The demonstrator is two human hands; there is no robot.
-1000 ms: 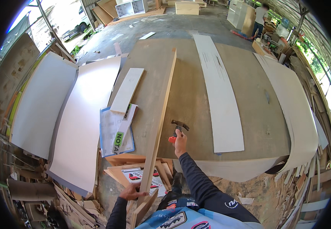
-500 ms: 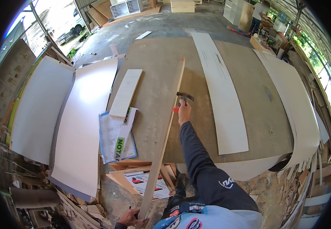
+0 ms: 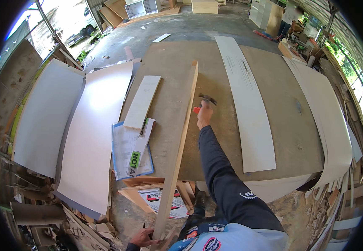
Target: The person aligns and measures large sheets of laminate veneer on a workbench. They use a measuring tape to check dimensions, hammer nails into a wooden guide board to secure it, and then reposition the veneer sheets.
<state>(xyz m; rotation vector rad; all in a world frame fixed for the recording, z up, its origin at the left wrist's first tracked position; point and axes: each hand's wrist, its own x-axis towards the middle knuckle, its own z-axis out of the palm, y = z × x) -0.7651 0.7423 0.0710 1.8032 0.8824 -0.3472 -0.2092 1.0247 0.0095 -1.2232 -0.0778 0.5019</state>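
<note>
A long, narrow wooden board (image 3: 176, 161) runs from beside my body up over the big brown work table (image 3: 160, 100), its far end over the tabletop. My left hand (image 3: 143, 238) grips the near end at the lower edge of the view; a thin dark stick-like thing shows by its fingers. A short pale wood strip (image 3: 169, 237) stands close to that end. My right hand (image 3: 205, 116) is closed round a claw hammer (image 3: 207, 99) with a red part on its handle. The hammer is just right of the board's edge, apart from it.
On the table lie a white panel (image 3: 141, 102), a blue-edged paper folder (image 3: 118, 157) and a long white strip (image 3: 252, 121). Large white sheets (image 3: 93, 138) lean at the left. Wood offcuts (image 3: 135, 194) lie below the table edge. A person (image 3: 288, 19) stands far right.
The far part of the board has swung left. My right hand and the hammer have moved slightly right, away from its edge. The short strip by my left hand now shows apart.
</note>
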